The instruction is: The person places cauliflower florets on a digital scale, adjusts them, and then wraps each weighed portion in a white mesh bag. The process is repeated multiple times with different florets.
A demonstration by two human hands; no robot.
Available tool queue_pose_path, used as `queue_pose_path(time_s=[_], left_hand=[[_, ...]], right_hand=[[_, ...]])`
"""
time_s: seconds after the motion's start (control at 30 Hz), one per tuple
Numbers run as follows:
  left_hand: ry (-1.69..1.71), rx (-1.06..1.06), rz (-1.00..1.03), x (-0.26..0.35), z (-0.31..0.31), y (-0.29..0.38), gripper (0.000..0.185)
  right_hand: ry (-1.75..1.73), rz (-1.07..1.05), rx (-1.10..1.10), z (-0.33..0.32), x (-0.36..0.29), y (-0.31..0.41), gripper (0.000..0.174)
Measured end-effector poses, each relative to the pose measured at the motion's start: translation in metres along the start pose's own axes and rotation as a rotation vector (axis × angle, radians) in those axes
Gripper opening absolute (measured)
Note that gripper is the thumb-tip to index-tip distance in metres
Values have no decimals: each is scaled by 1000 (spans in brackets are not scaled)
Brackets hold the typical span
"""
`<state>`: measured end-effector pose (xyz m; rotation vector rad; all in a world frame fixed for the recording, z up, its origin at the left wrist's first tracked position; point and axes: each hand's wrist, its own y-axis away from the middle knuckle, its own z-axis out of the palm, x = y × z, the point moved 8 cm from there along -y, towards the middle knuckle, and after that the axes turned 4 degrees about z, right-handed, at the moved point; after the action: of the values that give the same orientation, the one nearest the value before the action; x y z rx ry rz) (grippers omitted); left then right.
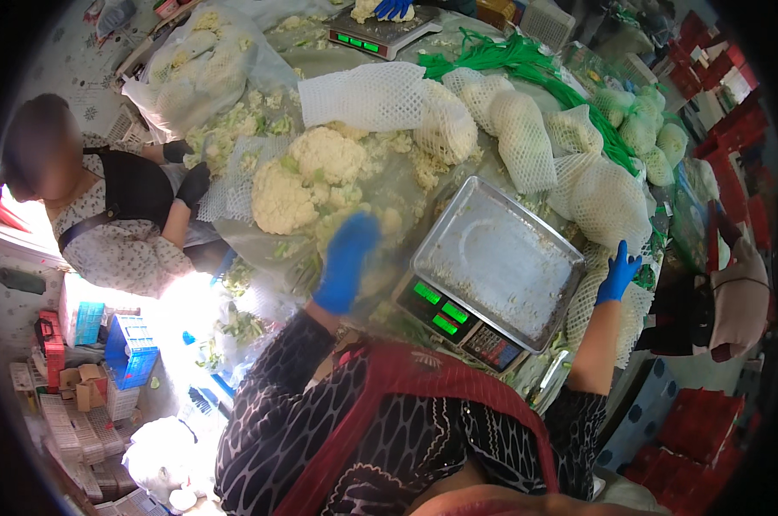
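Note:
My left hand, in a blue glove, is blurred above the table, close to a bare cauliflower head. Whether it holds anything is unclear. A second cauliflower head lies just beyond. Between my hands stands a digital scale with a metal tray; its green displays are lit, and crumbs are scattered in the tray. To the right, my right hand, also blue-gloved, has its fingers apart beside a cauliflower in white foam netting. Another netted pack lies under and beside that hand.
Several netted cauliflowers line the far right, along green net bags. A co-worker in dark gloves sits at left. Across the table, another person's blue glove rests on cauliflower on a second scale. Red crates stand right.

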<state>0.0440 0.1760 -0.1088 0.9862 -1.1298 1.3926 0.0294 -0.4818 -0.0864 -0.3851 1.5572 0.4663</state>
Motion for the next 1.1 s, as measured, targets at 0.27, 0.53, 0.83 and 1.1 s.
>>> queue_pose_path(time_s=[0.27, 0.53, 0.83, 1.1], left_hand=[[203, 370, -205, -65, -106, -135, 60], [493, 686, -440, -89, -106, -201, 67], [361, 569, -181, -127, -142, -215, 57], [830, 408, -132, -35, -71, -110, 56]], right_hand=[[-48, -51, -170, -55, 25, 80, 58], [-10, 95, -17, -143, 45, 138, 48], [-95, 113, 11, -169, 75, 163, 41], [-103, 126, 45, -171, 51, 178, 36]])
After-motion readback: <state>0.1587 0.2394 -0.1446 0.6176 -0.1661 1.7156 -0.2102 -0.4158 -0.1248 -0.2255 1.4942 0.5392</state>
